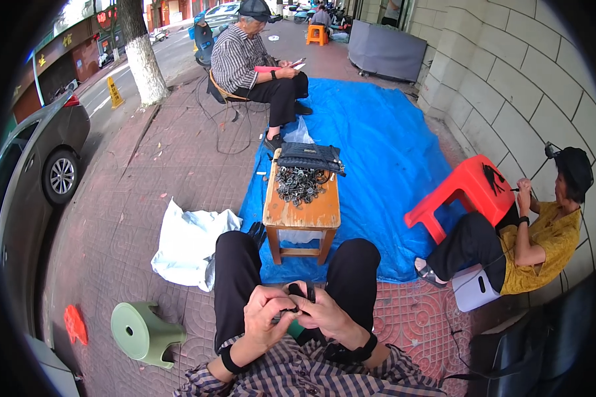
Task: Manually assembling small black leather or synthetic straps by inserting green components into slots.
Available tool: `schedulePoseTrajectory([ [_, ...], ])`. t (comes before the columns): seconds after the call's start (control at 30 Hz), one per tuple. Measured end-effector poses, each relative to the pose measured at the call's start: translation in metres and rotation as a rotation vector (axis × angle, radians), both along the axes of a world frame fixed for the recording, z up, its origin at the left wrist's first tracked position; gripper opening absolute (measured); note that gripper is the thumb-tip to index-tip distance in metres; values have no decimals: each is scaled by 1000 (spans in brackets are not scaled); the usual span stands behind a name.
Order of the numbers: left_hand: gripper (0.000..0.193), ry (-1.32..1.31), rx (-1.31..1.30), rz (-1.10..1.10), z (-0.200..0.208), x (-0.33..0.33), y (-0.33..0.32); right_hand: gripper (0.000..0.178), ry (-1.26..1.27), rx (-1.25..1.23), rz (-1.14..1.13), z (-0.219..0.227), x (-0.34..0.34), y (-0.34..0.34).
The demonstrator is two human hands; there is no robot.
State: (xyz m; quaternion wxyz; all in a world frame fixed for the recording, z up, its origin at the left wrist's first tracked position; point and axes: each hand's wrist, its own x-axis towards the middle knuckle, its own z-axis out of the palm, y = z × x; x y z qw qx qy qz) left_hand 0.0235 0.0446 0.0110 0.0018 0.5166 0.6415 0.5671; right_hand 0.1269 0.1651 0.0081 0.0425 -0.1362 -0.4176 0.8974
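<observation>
My two hands meet above my lap, fingers curled close together. My left hand [265,317] pinches a small dark piece [283,312], mostly covered by the fingertips. In my right hand [323,313] is a black strap-like piece [310,291] that sticks up past the fingers; its exact kind is too small to make out. Beyond my knees stands a wooden stool [304,216]. On its top lies a heap of small black and silvery ring-shaped pieces [298,186], with a black woven pouch [308,157] behind the heap.
A blue tarp [384,145] spreads under the stool. White sack [191,245] and green plastic stool [139,331] are at left. One person [251,59] sits ahead; another [543,231] works at a red stool [467,192] by the wall. A grey car [40,178] stands left.
</observation>
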Motion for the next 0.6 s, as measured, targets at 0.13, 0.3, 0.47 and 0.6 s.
schedulePoseTrajectory([
  [0.13,24,157,-3,3,4,-2,3,18,-22,60,-63,4,3,0],
  [0.3,21,76,-48,3,4,-2,3,19,7,86,-115,-5,3,0],
  [0.47,17,-337,-64,-97,-4,-4,3,19,-91,132,-149,0,-1,-2],
  [0.6,21,-445,-114,-24,1,-1,4,20,-80,323,-208,0,5,0],
])
